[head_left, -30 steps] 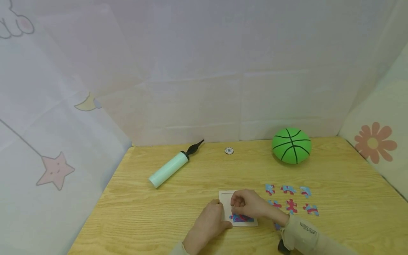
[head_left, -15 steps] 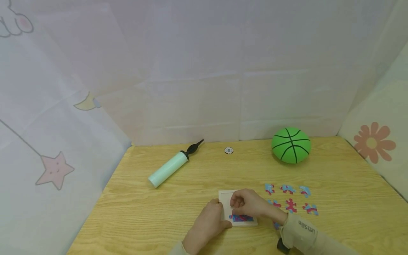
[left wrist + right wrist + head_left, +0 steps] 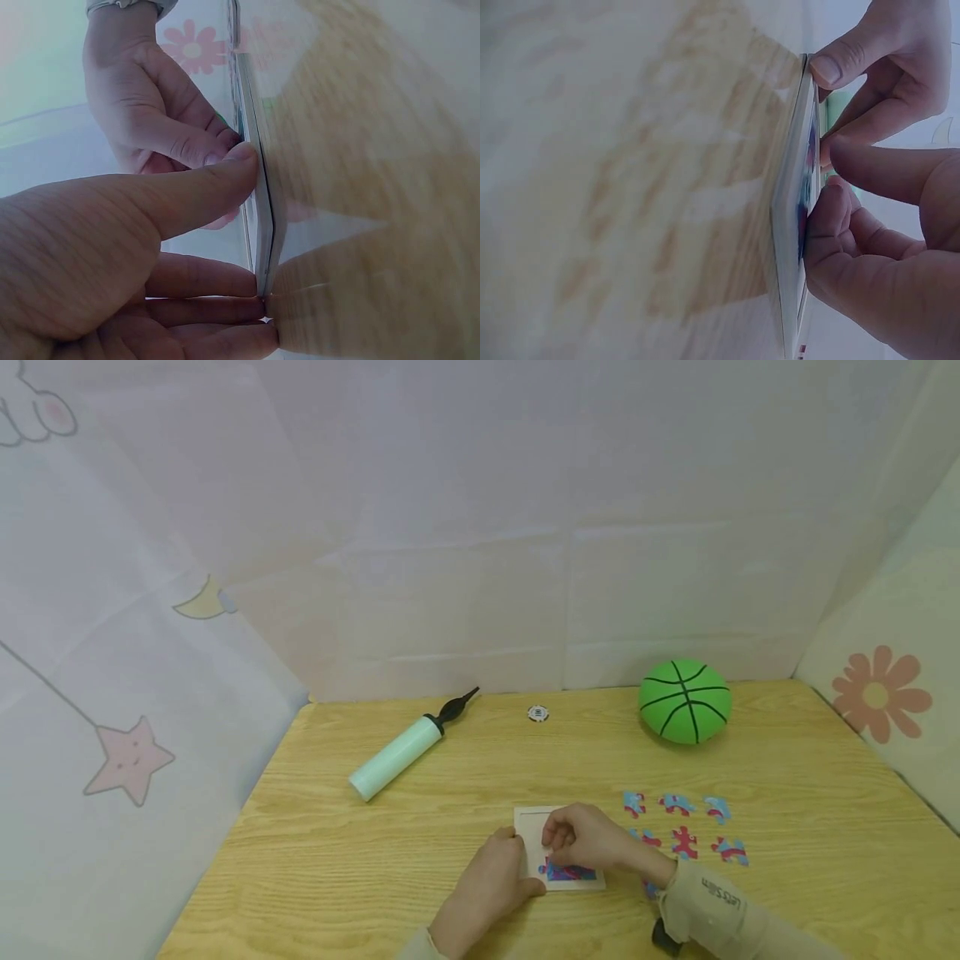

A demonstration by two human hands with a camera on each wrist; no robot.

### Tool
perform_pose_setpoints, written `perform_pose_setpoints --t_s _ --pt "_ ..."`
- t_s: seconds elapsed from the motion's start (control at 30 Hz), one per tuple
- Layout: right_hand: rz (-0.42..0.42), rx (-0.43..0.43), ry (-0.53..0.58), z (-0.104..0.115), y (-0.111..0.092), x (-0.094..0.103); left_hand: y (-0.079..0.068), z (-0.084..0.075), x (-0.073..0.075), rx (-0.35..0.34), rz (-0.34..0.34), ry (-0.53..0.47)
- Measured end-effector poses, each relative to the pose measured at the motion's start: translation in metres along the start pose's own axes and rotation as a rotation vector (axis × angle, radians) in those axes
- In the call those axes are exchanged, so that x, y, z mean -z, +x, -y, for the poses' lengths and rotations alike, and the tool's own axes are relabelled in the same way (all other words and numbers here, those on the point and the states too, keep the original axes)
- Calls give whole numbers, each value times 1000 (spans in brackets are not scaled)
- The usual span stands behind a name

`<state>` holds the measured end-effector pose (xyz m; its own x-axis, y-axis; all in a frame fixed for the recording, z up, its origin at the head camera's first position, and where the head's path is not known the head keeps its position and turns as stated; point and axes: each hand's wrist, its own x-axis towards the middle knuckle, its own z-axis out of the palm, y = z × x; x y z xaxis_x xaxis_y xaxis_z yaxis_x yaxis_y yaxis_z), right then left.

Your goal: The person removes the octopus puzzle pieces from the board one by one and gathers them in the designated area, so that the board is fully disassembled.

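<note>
A white puzzle tray (image 3: 531, 835) lies flat on the table with blue, purple and red jigsaw pieces (image 3: 572, 873) along its near side. My left hand (image 3: 491, 878) grips the tray's left side, its thumb at the near left corner and the other fingers along the edge. My right hand (image 3: 588, 839) is over the tray, fingers curled, pinching a small puzzle piece (image 3: 550, 862) low against the laid pieces; the fingers largely hide it. In the right wrist view the thumb and fingertips (image 3: 832, 191) come close together right at the tray's surface.
Several loose puzzle pieces (image 3: 684, 842) lie in rows right of the tray, some partly behind the right forearm. Farther back are a mint-green hand pump (image 3: 397, 758), a poker chip (image 3: 537, 713) and a green ball (image 3: 685, 702). A black object (image 3: 665, 938) sits by the right sleeve.
Hardly anything differs. Both hands stay in place on the tray, with only a very slight shift of the right fingers at the puzzle piece.
</note>
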<state>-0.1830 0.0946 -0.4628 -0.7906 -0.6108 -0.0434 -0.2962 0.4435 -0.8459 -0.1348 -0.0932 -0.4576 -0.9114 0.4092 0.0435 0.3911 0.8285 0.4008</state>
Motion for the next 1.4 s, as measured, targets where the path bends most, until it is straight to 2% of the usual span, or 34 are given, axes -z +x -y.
perform_pose_setpoints --t_s 0.27,0.87,1.4 --pt "42 3 -29 0 3 -1 0 1 1 2 10 0" --pt "47 94 -143 -6 4 -3 0 2 -1 -13 -6 5" --pt "79 102 -102 -3 2 -3 0 3 -1 -29 -7 -8"
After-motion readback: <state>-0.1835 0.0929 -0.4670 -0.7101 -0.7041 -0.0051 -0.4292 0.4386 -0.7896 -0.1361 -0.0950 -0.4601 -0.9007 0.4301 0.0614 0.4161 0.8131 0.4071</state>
